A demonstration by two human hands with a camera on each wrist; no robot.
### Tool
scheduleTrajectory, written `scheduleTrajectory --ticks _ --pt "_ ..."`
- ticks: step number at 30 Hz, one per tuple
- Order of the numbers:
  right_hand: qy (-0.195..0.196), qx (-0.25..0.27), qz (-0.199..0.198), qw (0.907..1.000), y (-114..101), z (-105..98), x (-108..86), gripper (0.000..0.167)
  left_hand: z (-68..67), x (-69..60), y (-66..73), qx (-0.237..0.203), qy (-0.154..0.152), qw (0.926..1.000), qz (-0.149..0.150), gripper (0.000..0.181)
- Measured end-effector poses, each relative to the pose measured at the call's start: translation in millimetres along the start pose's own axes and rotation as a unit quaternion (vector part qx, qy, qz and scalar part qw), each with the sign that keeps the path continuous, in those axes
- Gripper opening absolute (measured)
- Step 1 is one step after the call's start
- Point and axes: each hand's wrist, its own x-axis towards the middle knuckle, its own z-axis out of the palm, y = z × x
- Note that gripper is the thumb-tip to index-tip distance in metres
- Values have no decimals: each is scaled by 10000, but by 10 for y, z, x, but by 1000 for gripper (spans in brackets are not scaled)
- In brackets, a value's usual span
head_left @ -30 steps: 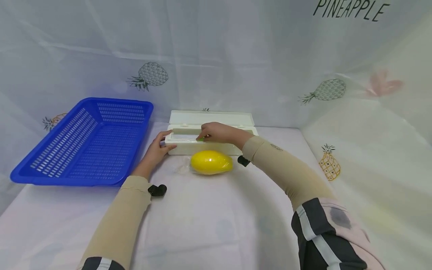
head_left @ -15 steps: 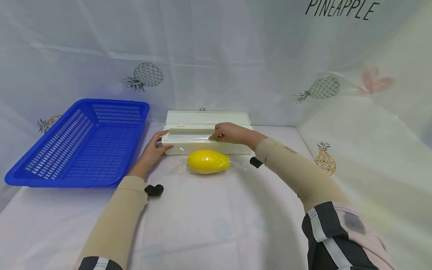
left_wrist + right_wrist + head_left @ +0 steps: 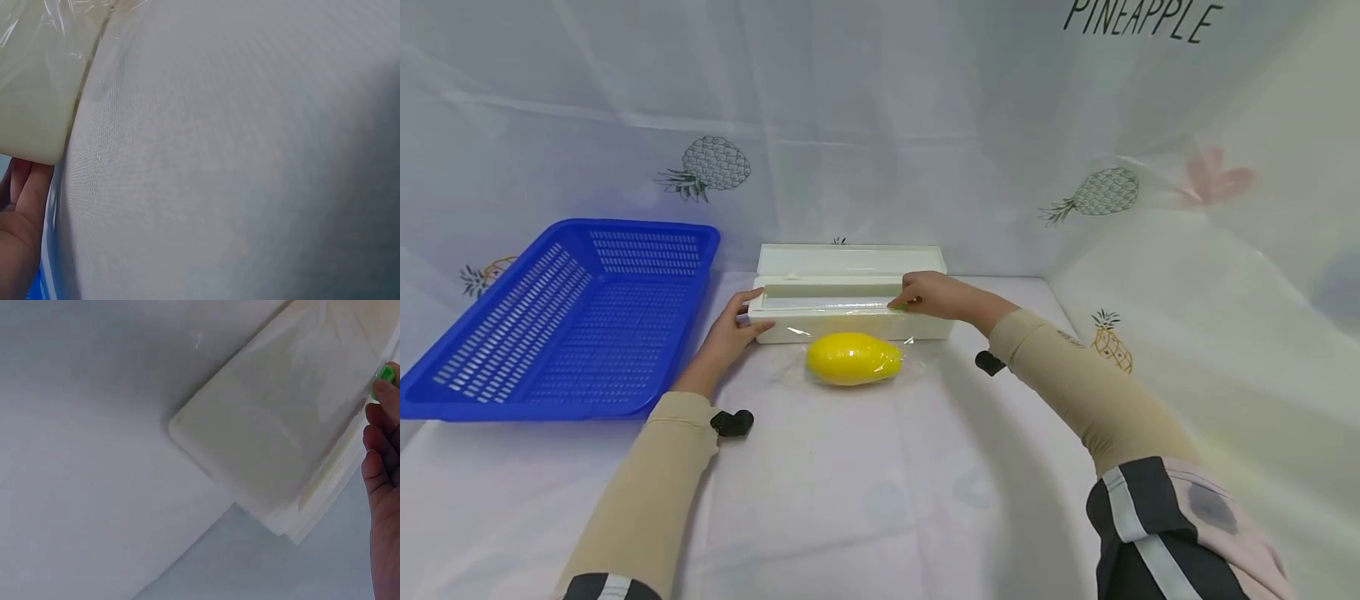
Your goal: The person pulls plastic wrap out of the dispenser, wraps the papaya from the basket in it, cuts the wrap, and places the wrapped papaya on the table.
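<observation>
A cream cling film dispenser [image 3: 931, 328] stands near the back of the table, its lid [image 3: 850, 260] raised. My left hand [image 3: 724, 333] grips the dispenser's left end, thumb at the front and fingers behind; in the left wrist view the hand [image 3: 24, 225] touches its corner. My right hand [image 3: 938, 297] pinches a small green slide cutter [image 3: 387, 373] on the dispenser's front top edge, towards the right end. Clear film [image 3: 125, 44] hangs over the dispenser's front. Just before it lies a yellow mango-shaped fruit [image 3: 853, 359] with clear film around it.
A blue plastic basket [image 3: 625, 408] with slotted walls stands left of the dispenser, close to my left forearm. White cloth [image 3: 820, 483] covers the table. A pineapple-print curtain [image 3: 865, 150] rises right behind the dispenser.
My right hand has slid the green cutter rightwards along the dispenser, from near its middle towards its right end. My left hand keeps its grip. The head view has shifted slightly.
</observation>
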Motion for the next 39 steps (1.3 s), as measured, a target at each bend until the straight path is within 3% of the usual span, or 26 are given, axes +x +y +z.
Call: scheduleTrajectory --ticks 22,30,36,39 --pt "73 78 354 9993 215 -41 -397 30 -8 -5 16 59 -105 9999 14 67" --pt "121 347 792 9962 323 -44 -559 31 -34 -10 -3 120 -76 9999 33 67" --pt "-129 816 1675 9824 353 -12 -626 35 -17 -13 0 52 -127 9999 25 66" --pt "-122 1006 1840 9777 357 -1 -647 35 -11 -16 11 84 -112 9999 34 66"
